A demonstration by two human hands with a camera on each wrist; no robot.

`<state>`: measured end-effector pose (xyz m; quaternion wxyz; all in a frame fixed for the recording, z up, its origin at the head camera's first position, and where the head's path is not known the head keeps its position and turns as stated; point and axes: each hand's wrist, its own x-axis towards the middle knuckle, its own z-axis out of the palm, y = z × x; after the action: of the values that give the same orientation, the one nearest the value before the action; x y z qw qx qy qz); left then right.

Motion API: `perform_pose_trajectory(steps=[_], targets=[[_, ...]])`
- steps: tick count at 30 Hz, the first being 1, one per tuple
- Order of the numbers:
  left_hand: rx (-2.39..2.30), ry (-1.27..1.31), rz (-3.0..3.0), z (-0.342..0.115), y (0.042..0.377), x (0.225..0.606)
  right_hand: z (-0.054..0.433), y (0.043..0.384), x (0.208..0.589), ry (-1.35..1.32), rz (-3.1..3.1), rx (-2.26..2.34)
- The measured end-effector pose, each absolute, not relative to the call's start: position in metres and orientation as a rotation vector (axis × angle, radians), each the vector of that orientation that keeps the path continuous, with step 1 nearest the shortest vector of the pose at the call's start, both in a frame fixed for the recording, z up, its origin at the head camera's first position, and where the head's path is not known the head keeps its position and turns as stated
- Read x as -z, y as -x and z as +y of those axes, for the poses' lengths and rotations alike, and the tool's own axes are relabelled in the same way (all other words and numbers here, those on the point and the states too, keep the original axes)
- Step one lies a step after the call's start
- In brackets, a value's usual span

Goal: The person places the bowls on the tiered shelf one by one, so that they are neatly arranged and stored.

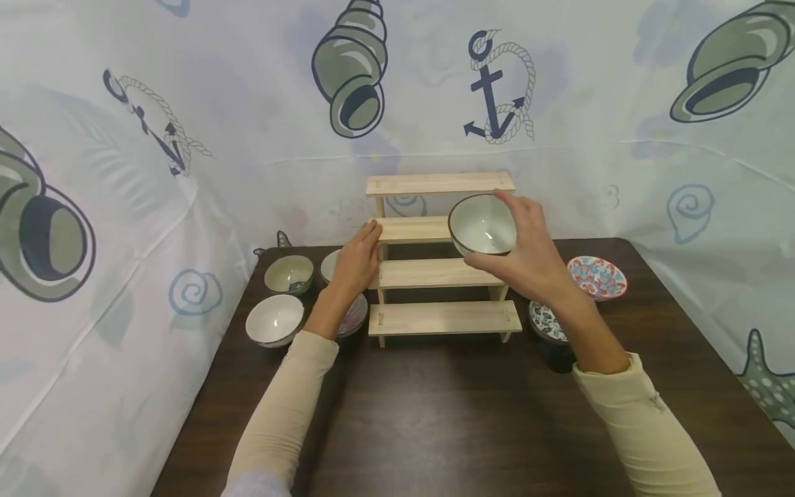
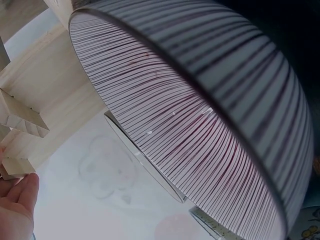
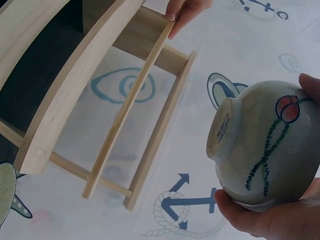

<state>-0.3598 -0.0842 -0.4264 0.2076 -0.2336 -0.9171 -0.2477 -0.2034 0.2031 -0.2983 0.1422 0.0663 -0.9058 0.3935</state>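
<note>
My right hand (image 1: 534, 252) grips a bowl (image 1: 483, 224) by its rim and side, in the air before the upper steps of a wooden tiered stand (image 1: 444, 317). The bowl is tilted, its pale inside towards the head camera. In the right wrist view, the outside of the bowl (image 3: 250, 145) shows a red flower with a green stem and a round foot. At the stand's left side, my left hand (image 1: 357, 259) holds the end of the second board from the top. Part of the left thumb is hidden. No bowl stands on the steps.
Left of the stand are a green bowl (image 1: 288, 275), a white bowl (image 1: 275, 320), a purple-striped bowl (image 2: 200, 125) and another pale one (image 1: 329, 264), partly covered. On the right are a red-and-blue patterned bowl (image 1: 597, 277) and a black-and-white bowl (image 1: 548, 321). A printed cloth hangs behind.
</note>
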Motion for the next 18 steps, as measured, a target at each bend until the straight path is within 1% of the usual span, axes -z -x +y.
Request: perform_pose_trajectory(steps=[18], targets=[[0.693, 0.657, -2.574, -0.087, 0.362, 0.427, 0.183, 0.221, 0.293, -0.215, -2.605, -1.139]])
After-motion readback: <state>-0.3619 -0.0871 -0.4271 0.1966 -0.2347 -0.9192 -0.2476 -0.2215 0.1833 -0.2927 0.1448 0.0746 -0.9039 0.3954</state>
